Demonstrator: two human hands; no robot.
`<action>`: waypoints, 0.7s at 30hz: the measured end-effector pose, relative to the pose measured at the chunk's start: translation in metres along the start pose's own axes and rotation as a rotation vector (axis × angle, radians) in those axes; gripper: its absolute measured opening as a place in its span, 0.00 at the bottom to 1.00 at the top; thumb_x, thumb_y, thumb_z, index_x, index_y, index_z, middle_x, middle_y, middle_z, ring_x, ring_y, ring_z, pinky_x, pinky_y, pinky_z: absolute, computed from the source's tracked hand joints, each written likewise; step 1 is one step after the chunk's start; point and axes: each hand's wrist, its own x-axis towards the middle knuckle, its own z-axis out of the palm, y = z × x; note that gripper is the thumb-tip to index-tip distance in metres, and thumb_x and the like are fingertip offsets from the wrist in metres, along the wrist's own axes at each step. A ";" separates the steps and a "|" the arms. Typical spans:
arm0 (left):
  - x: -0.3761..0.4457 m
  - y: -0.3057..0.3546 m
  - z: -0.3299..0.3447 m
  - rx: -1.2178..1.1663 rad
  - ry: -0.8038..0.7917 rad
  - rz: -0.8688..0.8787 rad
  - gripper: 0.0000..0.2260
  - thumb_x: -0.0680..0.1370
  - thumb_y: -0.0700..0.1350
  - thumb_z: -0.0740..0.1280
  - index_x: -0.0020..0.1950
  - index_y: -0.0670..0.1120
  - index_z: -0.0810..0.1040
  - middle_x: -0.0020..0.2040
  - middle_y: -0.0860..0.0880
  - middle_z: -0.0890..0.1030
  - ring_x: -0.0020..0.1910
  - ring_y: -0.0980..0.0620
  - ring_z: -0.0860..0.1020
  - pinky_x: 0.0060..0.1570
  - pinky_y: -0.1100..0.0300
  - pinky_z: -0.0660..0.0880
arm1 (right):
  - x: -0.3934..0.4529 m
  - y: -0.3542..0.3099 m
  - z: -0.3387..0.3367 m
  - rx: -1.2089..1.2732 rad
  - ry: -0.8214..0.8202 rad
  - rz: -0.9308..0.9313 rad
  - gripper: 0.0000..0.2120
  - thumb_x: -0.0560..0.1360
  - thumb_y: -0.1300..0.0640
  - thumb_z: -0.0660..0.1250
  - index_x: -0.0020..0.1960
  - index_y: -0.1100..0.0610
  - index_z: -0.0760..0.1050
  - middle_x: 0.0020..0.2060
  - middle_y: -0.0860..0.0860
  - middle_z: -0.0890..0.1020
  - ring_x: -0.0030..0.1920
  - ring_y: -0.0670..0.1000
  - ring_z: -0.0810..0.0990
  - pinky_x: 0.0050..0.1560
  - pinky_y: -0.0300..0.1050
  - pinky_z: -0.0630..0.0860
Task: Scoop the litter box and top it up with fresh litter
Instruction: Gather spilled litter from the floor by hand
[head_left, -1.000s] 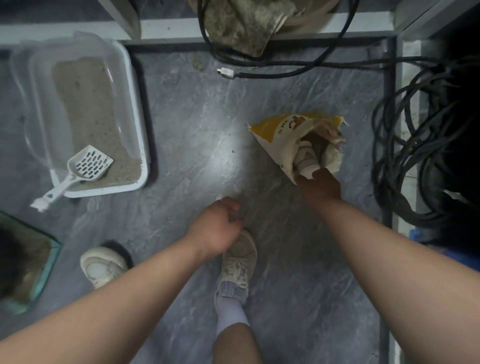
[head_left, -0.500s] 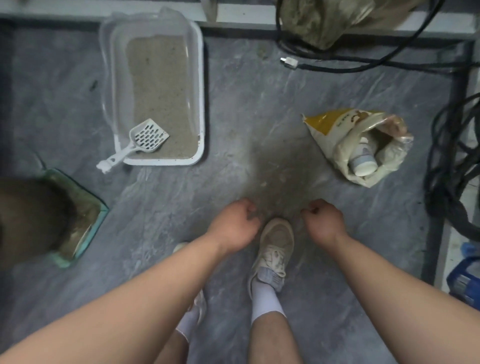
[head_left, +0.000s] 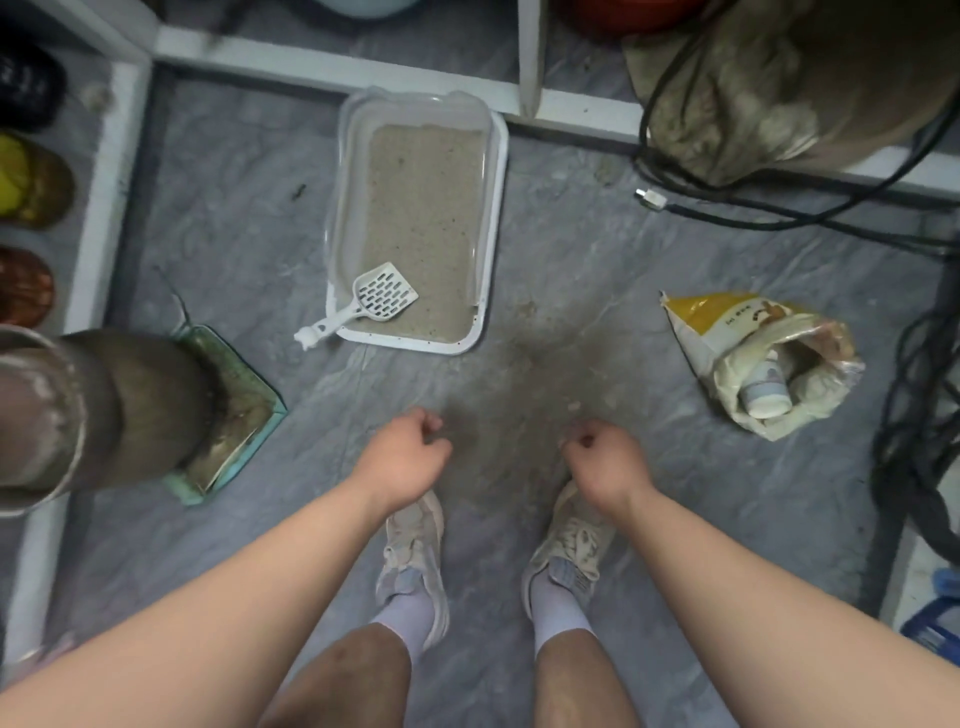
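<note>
**Litter box check-in, both hands free**

Standing on the grey marbled floor (head_left: 597, 270), looking straight down. The left hand (head_left: 402, 457) and the right hand (head_left: 605, 462) both hang out in front of me with fingers curled in loosely, neither one holding a thing.

The litter box (head_left: 496, 208) sits at about 12 o'clock from my feet, white tray pushed up near the white frame rail (head_left: 291, 60), with a flat layer of sandy litter (head_left: 421, 208) inside. The white slotted scoop (head_left: 382, 299) lies in its near-left corner, head resting on the litter and handle poking out over the rim toward 8 o'clock.

The yellow and white litter bag (head_left: 722, 327) is over at 2 o'clock, on the floor, mouth open toward me, with a small white bottle (head_left: 766, 387) sitting inside it. Well apart from the box.

At 9 o'clock there's a round brownish container (head_left: 130, 405) standing on a teal tray (head_left: 249, 395). Black cables (head_left: 779, 215) run along the floor at 1 o'clock, more coiled at 3 o'clock. My sneakers (head_left: 413, 540) are right below the hands.
</note>
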 end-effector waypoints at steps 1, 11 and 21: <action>0.003 0.004 -0.004 -0.027 0.013 0.000 0.10 0.77 0.44 0.69 0.57 0.47 0.77 0.54 0.46 0.82 0.55 0.45 0.80 0.60 0.56 0.74 | 0.002 -0.007 -0.001 -0.007 0.004 -0.012 0.10 0.77 0.55 0.68 0.52 0.60 0.82 0.51 0.59 0.85 0.56 0.60 0.82 0.54 0.48 0.76; 0.058 0.023 -0.019 -0.110 0.000 0.073 0.10 0.78 0.42 0.67 0.58 0.47 0.78 0.54 0.49 0.80 0.54 0.49 0.78 0.50 0.63 0.68 | 0.042 -0.041 0.006 -0.080 0.047 0.008 0.14 0.77 0.62 0.63 0.60 0.60 0.81 0.60 0.59 0.82 0.62 0.59 0.79 0.60 0.43 0.72; 0.124 0.005 -0.038 -0.024 -0.004 0.102 0.19 0.75 0.54 0.66 0.61 0.43 0.78 0.62 0.45 0.81 0.63 0.44 0.77 0.58 0.56 0.73 | 0.091 -0.057 0.040 -0.255 0.030 -0.088 0.16 0.79 0.62 0.60 0.65 0.64 0.77 0.63 0.62 0.78 0.64 0.61 0.76 0.61 0.44 0.71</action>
